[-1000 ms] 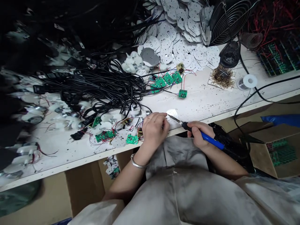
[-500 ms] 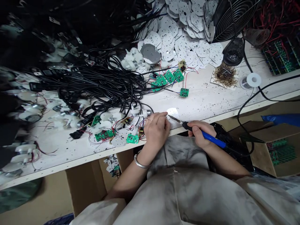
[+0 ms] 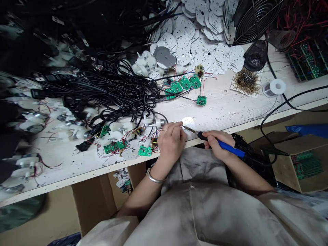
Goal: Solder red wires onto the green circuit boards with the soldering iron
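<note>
My left hand (image 3: 171, 143) rests at the bench's front edge, its fingers curled and hiding whatever lies under them. It is next to a white geared motor unit (image 3: 156, 122) with thin coloured wires. My right hand (image 3: 217, 145) grips a blue-handled soldering iron (image 3: 225, 148). The iron's metal tip (image 3: 189, 129) points left and ends just by my left fingertips. Small green circuit boards (image 3: 145, 150) lie wired among white perforated discs left of my left hand. A silver bangle (image 3: 155, 178) circles my left wrist.
A tangle of black power cables (image 3: 120, 90) spreads over the white bench (image 3: 225, 109). Stacked perforated white discs (image 3: 197, 37) and a wire fan guard (image 3: 256, 18) lie behind. A solder spool (image 3: 273, 86) sits right, above a cardboard box (image 3: 304, 164) of green boards.
The soldering iron's tip has moved slightly left, closer to my left fingers. The whole view has shifted a little with my head. My left hand has barely moved.
</note>
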`<state>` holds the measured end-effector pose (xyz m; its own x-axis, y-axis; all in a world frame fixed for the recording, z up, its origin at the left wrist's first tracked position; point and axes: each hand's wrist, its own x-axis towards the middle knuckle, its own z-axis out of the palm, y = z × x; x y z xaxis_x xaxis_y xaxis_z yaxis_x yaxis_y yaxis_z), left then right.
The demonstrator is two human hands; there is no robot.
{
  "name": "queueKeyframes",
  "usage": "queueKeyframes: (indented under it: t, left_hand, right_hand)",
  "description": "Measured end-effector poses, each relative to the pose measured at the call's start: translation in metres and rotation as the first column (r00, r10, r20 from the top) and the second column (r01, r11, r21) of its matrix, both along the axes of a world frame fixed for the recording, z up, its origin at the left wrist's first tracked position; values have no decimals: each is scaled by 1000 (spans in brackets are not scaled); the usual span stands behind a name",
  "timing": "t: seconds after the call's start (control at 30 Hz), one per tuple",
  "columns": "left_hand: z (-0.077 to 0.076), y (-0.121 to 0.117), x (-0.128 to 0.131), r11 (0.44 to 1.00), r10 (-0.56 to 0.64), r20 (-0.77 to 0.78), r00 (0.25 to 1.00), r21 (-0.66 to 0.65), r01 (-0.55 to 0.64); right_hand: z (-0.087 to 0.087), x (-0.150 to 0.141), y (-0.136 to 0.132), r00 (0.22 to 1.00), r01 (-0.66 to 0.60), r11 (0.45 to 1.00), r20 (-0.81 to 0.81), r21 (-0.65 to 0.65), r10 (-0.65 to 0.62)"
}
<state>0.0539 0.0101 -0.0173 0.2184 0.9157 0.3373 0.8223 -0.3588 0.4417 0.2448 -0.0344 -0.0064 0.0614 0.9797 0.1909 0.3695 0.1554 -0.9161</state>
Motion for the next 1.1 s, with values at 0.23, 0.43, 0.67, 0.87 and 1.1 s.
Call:
queueKeyframes:
  t: [0.23, 0.43, 0.67, 0.87, 1.1]
  left_hand:
    - [0, 0, 1, 997, 4, -44, 999, 71, -1]
    - [1, 1, 1, 998, -13, -22, 1000, 67, 15]
    - [4, 2, -5, 999, -38, -14, 999, 0, 38]
    - [0, 3, -4, 995, 47, -29, 998, 94, -44]
    - [5, 4, -20, 989, -126, 67, 990, 80, 121]
  right_hand:
    - [-12, 0, -9, 987, 78, 996, -136, -33, -82]
    - [-1, -15, -1, 980, 175, 961, -132, 216, -148]
    - [-17, -35, 21, 919, -145, 879, 391, 454, -50]
    - [-20, -29, 17, 878, -172, 917, 478, 359, -22]
    - [-18, -30, 17, 844, -170, 879, 526, 445, -103]
